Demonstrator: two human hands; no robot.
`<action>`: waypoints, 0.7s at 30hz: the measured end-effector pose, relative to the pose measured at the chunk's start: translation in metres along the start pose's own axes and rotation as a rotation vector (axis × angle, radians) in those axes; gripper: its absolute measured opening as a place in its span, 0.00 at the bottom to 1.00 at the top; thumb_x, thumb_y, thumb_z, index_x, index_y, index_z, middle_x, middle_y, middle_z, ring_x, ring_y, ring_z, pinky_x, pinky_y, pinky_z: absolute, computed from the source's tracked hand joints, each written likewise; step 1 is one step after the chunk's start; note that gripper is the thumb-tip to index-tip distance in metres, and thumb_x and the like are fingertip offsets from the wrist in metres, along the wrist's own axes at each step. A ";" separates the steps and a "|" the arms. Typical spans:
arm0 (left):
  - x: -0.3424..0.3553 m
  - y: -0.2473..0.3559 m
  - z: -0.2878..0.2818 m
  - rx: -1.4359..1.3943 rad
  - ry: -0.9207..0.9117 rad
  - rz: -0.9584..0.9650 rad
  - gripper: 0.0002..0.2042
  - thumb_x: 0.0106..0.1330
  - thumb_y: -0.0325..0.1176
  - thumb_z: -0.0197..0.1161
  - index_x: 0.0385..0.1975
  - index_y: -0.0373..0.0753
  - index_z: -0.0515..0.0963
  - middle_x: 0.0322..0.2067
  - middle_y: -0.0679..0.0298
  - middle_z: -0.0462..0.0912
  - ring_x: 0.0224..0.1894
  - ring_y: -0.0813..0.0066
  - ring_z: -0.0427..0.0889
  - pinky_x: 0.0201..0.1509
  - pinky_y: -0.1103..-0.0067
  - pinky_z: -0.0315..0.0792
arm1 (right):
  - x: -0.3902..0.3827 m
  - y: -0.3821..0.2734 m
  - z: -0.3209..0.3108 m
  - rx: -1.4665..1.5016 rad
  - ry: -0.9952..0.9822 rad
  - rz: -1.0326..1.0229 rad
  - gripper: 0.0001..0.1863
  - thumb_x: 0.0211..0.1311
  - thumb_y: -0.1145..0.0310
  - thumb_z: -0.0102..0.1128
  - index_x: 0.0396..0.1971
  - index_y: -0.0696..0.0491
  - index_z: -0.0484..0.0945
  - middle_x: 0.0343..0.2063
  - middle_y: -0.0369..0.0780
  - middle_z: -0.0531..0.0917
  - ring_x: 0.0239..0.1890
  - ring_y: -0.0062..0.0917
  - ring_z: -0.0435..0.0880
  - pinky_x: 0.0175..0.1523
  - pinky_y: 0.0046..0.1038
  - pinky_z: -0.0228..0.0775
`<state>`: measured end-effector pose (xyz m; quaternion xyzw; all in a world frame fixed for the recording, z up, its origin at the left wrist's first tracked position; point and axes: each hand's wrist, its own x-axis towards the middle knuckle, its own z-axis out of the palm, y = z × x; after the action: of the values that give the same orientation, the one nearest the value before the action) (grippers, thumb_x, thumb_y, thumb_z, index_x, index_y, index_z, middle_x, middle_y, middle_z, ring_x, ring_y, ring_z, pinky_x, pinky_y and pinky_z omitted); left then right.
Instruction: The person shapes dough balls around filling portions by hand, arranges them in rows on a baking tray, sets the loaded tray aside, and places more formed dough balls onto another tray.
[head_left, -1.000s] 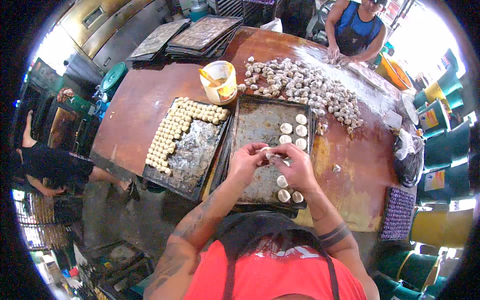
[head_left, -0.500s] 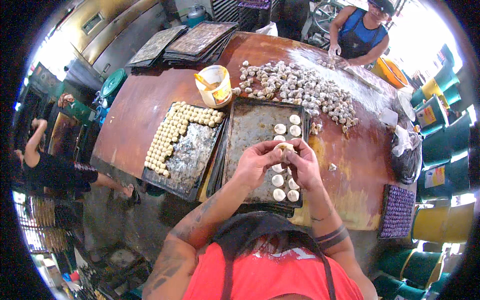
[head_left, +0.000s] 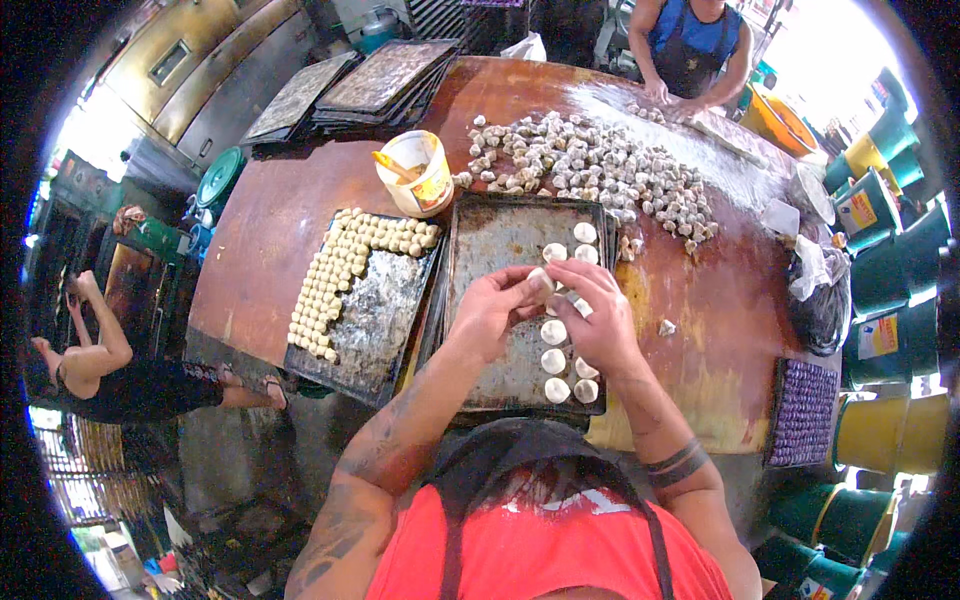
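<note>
A small pale dough piece (head_left: 541, 284) is pinched between thumb and fingers of my left hand (head_left: 492, 312), just above a worn dark baking tray (head_left: 490, 232). My right hand (head_left: 603, 322) closes on the same piece from the other side, its fingers partly hiding it. Flat round dough pieces (head_left: 554, 361) stand in two columns along the tray's right side, some of them under my hands. To the left, a second tray (head_left: 385, 320) holds rows of small dough balls (head_left: 330, 280). Floury dough lumps (head_left: 620, 165) lie in a large heap beyond the trays.
A white tub (head_left: 416, 172) with an orange-handled spreader stands behind the trays. Stacked trays (head_left: 388, 78) sit at the far left. Across the wooden table (head_left: 690, 340), a co-worker (head_left: 690, 50) handles dough on flour. A tray of purple pieces (head_left: 803, 411) and green buckets (head_left: 880, 345) are at right.
My fingers have shifted round the dough piece, which moved slightly left and now shows a smoother side. My right hand's fingers have straightened. The person at far left has changed arm position.
</note>
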<state>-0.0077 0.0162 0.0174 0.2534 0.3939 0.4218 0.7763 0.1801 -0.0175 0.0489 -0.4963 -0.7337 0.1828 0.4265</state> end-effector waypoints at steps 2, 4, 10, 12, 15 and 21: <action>-0.002 -0.002 0.002 0.136 0.023 0.039 0.19 0.68 0.31 0.73 0.55 0.32 0.78 0.46 0.62 0.85 0.47 0.73 0.86 0.52 0.75 0.81 | 0.009 0.004 -0.001 -0.009 -0.058 0.022 0.23 0.51 0.73 0.78 0.49 0.55 0.84 0.62 0.45 0.81 0.60 0.41 0.82 0.63 0.40 0.75; -0.003 -0.003 0.017 0.156 -0.262 0.097 0.21 0.64 0.31 0.76 0.54 0.33 0.79 0.46 0.62 0.85 0.48 0.72 0.85 0.52 0.74 0.80 | 0.025 0.009 0.001 0.193 -0.203 -0.152 0.21 0.48 0.72 0.81 0.43 0.54 0.83 0.59 0.44 0.83 0.59 0.41 0.83 0.62 0.42 0.74; 0.021 -0.043 -0.005 -0.096 -0.190 -0.193 0.18 0.66 0.32 0.73 0.53 0.35 0.79 0.45 0.63 0.85 0.48 0.72 0.84 0.52 0.73 0.79 | 0.004 0.056 0.030 0.303 -0.134 -0.032 0.18 0.43 0.76 0.78 0.32 0.54 0.76 0.43 0.44 0.83 0.49 0.39 0.84 0.53 0.38 0.78; 0.025 -0.043 -0.006 -0.057 -0.164 -0.226 0.17 0.67 0.33 0.72 0.52 0.35 0.79 0.45 0.63 0.85 0.47 0.73 0.85 0.51 0.74 0.80 | -0.016 0.064 0.048 0.139 -0.085 0.181 0.18 0.46 0.77 0.75 0.38 0.55 0.77 0.45 0.44 0.81 0.49 0.40 0.84 0.54 0.37 0.77; 0.039 -0.038 -0.013 0.160 0.265 -0.002 0.15 0.71 0.26 0.65 0.56 0.33 0.77 0.46 0.62 0.85 0.44 0.72 0.86 0.51 0.77 0.80 | -0.022 0.074 0.067 0.567 -0.111 0.574 0.25 0.60 0.74 0.74 0.57 0.56 0.75 0.54 0.42 0.79 0.54 0.26 0.82 0.57 0.31 0.77; 0.063 -0.048 -0.015 0.766 0.138 0.490 0.33 0.64 0.19 0.57 0.73 0.37 0.63 0.66 0.52 0.69 0.66 0.56 0.70 0.71 0.68 0.65 | 0.055 0.136 0.070 0.152 -0.055 0.627 0.14 0.65 0.68 0.67 0.47 0.58 0.84 0.38 0.44 0.89 0.45 0.30 0.88 0.51 0.32 0.79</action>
<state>0.0228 0.0457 -0.0508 0.5791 0.5008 0.4330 0.4758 0.1934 0.1015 -0.0606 -0.6597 -0.5406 0.3730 0.3652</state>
